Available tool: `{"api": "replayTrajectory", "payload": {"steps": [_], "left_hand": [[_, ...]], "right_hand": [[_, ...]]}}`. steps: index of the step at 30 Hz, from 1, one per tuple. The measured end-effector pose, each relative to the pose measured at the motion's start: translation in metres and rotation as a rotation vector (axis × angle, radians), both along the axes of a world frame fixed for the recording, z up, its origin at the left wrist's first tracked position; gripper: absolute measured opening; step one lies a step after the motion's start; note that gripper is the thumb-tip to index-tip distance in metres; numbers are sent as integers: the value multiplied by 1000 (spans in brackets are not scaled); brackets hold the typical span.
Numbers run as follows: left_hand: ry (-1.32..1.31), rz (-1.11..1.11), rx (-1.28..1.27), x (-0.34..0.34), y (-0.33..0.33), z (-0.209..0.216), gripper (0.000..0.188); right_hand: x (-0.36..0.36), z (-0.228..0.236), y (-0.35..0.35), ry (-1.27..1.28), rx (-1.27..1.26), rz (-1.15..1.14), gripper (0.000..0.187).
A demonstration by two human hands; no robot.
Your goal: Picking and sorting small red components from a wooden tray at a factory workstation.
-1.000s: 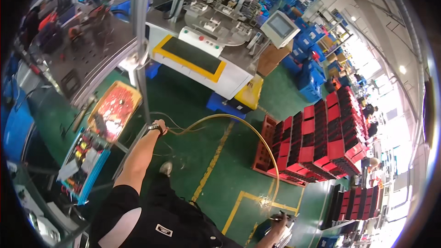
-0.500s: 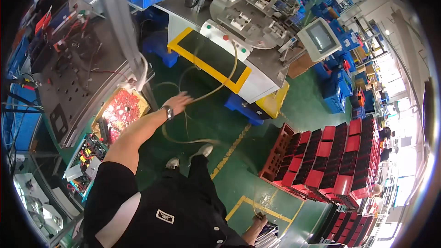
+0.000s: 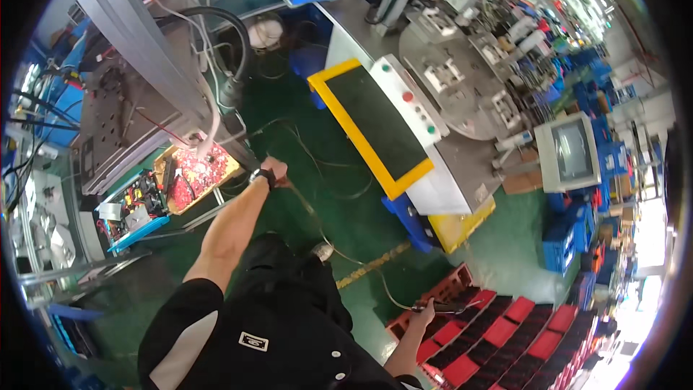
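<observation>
Thin cable — a pale, slack line running across the green floor from the left hand down to the right hand, looping loosely between the two. Left hand: arm stretched forward, fingers closed in a fist around the upper end of the cable, a dark wristband just behind the knuckles. Right hand: low and to the right of the body, fingers wrapped about a dark slim tool or connector at the cable's lower end; its exact kind cannot be told. Just left of the left hand, a yellow tray of red circuit boards, and beyond that a blue tray of mixed parts. Above the left hand, a grey metal column with a thick black hose and white wires hanging beside it. Ahead and right of the left hand, a white machine with a yellow-framed black panel. Further right, a boxy grey monitor. Directly beside and below the right hand — stacks of red crates. Near the feet, one grey shoe on the floor.
</observation>
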State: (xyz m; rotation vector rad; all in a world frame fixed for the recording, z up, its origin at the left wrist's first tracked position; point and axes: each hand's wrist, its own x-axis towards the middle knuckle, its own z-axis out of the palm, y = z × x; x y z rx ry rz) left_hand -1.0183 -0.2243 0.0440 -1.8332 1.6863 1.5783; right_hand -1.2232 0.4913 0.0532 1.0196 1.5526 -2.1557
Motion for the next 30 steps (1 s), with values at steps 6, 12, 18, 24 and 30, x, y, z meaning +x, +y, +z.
{"api": "replayTrajectory", "payload": {"steps": [6, 12, 18, 24, 30], "left_hand": [[815, 407, -1349, -124, 13, 171, 28], [-174, -737, -1563, -108, 2, 142, 36], [227, -555, -1039, -30, 99, 115, 42], [654, -453, -658, 111, 167, 94, 35], [328, -103, -538, 207, 173, 72, 33]], "right_hand": [[2, 55, -150, -11, -509, 134, 18], [60, 68, -287, -133, -522, 428, 9], [-6, 87, -380, 1058, 346, 1033, 39], [-94, 225, -520, 1649, 619, 925, 37], [-81, 399, -650, 1549, -414, 815, 61]]}}
